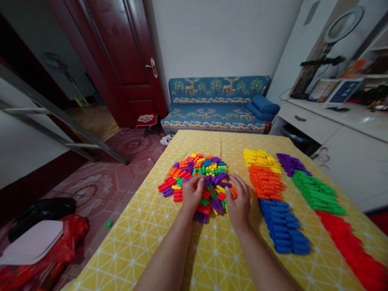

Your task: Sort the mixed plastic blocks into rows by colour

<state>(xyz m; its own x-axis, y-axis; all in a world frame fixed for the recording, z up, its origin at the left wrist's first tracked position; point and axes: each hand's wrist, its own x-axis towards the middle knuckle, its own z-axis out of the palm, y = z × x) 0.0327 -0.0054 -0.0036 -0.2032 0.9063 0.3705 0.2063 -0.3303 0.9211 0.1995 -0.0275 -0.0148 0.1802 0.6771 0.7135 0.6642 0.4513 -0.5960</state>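
A heap of mixed plastic building pieces [212, 171] in red, orange, purple, green, yellow and blue lies on the yellow patterned tablecloth [145, 242]. At its near left side is my left hand [193, 194], thumb and forefinger drawn together; what they hold, if anything, is hidden. My right hand [240, 201] is at the heap's right edge, fingers curved and apart from the thumb. An orange piece [233, 191] shows between that thumb and the fingers, though a grip on it is not plain. Purple pieces [220, 178] lie between the two hands.
Sorted piles stand to the right: yellow [260, 159], orange [266, 182], blue [283, 226], purple [292, 164], green [317, 192] and red [353, 246]. Beyond the table is a blue sofa [212, 111]. A white cabinet [348, 157] stands right, a metal ladder [60, 113] left.
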